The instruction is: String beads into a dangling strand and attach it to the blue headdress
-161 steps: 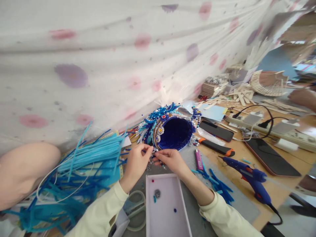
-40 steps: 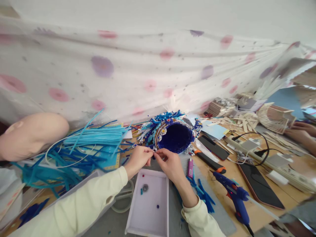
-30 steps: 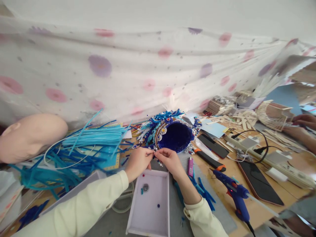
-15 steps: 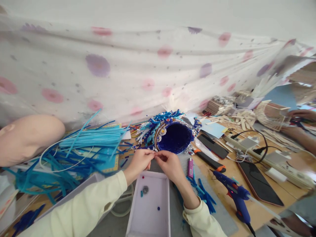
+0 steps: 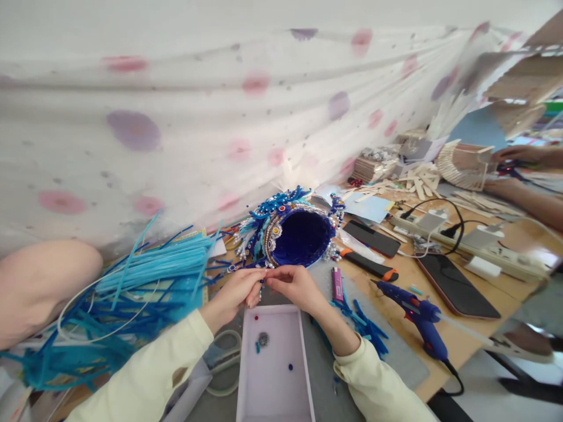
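My left hand [image 5: 237, 293] and my right hand [image 5: 294, 286] meet fingertip to fingertip above the far end of a white shallow tray [image 5: 275, 404]. Both are closed in a pinch. Between them hangs what looks like a short string of small beads [image 5: 262, 282], dark blue and pale, partly hidden by the fingers. A red bead [image 5: 256, 317], a grey round ornament [image 5: 263, 339], a small turquoise piece [image 5: 257, 348] and a dark blue bead [image 5: 290, 367] lie in the tray. Just beyond my hands stands a blue beaded headdress [image 5: 301, 237], its hollow inside facing me.
Turquoise pipe cleaners [image 5: 153, 264] and a mannequin head [image 5: 48, 287] are at left. Scissors [image 5: 226, 363] lie beside the tray. To the right are a purple lighter [image 5: 337, 284], a cutter knife [image 5: 369, 266], a blue glue gun [image 5: 417, 316], phones and a power strip [image 5: 475, 246]. A co-worker's hands [image 5: 528, 155] hold another glue gun.
My view has turned a little to the right, so the surroundings sit further left. The fingertips remain together, and the bead string now shows below them.
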### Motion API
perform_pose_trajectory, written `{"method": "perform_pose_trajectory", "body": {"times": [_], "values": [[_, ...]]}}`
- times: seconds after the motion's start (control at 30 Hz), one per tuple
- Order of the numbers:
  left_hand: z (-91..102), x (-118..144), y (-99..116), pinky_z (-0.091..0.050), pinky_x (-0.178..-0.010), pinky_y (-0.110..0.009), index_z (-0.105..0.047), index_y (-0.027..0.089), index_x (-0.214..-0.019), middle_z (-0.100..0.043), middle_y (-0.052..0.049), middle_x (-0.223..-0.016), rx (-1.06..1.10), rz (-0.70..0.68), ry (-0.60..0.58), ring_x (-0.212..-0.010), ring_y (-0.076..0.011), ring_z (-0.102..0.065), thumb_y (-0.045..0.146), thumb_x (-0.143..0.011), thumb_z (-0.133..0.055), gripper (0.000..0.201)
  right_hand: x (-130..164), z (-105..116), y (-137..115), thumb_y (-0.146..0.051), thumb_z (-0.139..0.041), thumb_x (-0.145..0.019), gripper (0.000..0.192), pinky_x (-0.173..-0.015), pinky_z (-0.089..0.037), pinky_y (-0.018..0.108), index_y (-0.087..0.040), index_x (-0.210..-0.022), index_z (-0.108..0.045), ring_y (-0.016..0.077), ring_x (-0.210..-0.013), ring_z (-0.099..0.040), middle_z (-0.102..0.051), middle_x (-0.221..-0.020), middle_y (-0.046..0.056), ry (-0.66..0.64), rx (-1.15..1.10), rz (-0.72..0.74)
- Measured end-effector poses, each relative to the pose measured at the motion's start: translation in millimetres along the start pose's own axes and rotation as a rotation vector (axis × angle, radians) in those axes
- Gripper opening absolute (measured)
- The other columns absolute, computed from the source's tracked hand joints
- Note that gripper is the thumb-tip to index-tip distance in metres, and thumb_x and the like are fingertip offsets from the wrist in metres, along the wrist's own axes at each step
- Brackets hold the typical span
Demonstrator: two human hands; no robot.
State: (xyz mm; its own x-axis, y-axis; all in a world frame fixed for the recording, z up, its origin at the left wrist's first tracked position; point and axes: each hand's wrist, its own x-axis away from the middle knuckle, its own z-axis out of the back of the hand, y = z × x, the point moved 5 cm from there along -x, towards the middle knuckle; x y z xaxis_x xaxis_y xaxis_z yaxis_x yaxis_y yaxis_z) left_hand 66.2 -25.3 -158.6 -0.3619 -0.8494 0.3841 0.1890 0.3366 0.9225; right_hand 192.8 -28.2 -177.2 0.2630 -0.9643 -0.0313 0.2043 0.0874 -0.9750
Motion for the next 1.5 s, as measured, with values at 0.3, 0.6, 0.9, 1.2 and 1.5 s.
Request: {"method": "perform_pose_trajectory", "body": {"times": [0.3,0.6,0.9,1.2,1.5], "values": [[3.3,-0.9,-3.6,-0.021,-0.040,-0.022,-0.069,0.009,-0.096,-0.039,0.010,-0.032,-0.061,-0.005,0.048,-0.031,-0.0066,-0.029,0.041,-0.073,-0.066,0.039,2.3,4.5,1.1,-0.030,-0.063,-0.093,0.017,-0.066,-0.056,0.030,-0.013,-0.090,-0.064,0.0133,-0.071,-0.065,-0.067,-0.082,0.000,0.147,0.162,-0.021],[-3.9,3.5,3.8,-0.023,-0.037,-0.022,-0.065,0.008,-0.103,-0.028,0.013,-0.027,-0.011,0.073,-0.067,-0.027,-0.0073,-0.023,0.042,-0.071,-0.059,0.047,7.9,3.9,-17.3,-0.033,-0.065,-0.092,0.019,-0.069,-0.054,0.032,-0.015,-0.086,-0.065,0.0132,-0.068,-0.063,-0.066,-0.078,-0.001,0.226,0.440,0.026],[-2.5,0.3,2.4,-0.030,-0.039,-0.022,-0.066,0.009,-0.102,-0.034,0.012,-0.028,-0.106,0.024,-0.044,-0.028,-0.0071,-0.025,0.040,-0.076,-0.059,0.041,11.1,5.0,-24.1,-0.030,-0.062,-0.094,0.017,-0.067,-0.053,0.030,-0.016,-0.085,-0.065,0.0125,-0.064,-0.061,-0.064,-0.073,-0.002,0.201,0.519,0.114],[0.3,-0.4,3.6,-0.036,-0.041,-0.024,-0.068,0.012,-0.089,-0.042,0.008,-0.031,-0.340,-0.038,0.088,-0.031,-0.0119,-0.039,0.045,-0.080,-0.055,0.037,12.3,10.8,-29.1,-0.024,-0.061,-0.093,0.014,-0.065,-0.051,0.029,-0.015,-0.083,-0.065,0.0123,-0.064,-0.060,-0.064,-0.072,-0.003,0.222,0.530,0.157],[2.6,7.6,13.0,-0.038,-0.045,-0.025,-0.064,0.018,-0.076,-0.051,0.005,-0.035,-0.652,-0.126,0.228,-0.037,-0.0173,-0.056,0.033,-0.086,-0.049,0.024,9.8,11.3,-27.2,-0.026,-0.059,-0.096,0.018,-0.069,-0.054,0.031,-0.015,-0.083,-0.064,0.0132,-0.069,-0.063,-0.064,-0.074,-0.002,0.243,0.592,0.128]]}}
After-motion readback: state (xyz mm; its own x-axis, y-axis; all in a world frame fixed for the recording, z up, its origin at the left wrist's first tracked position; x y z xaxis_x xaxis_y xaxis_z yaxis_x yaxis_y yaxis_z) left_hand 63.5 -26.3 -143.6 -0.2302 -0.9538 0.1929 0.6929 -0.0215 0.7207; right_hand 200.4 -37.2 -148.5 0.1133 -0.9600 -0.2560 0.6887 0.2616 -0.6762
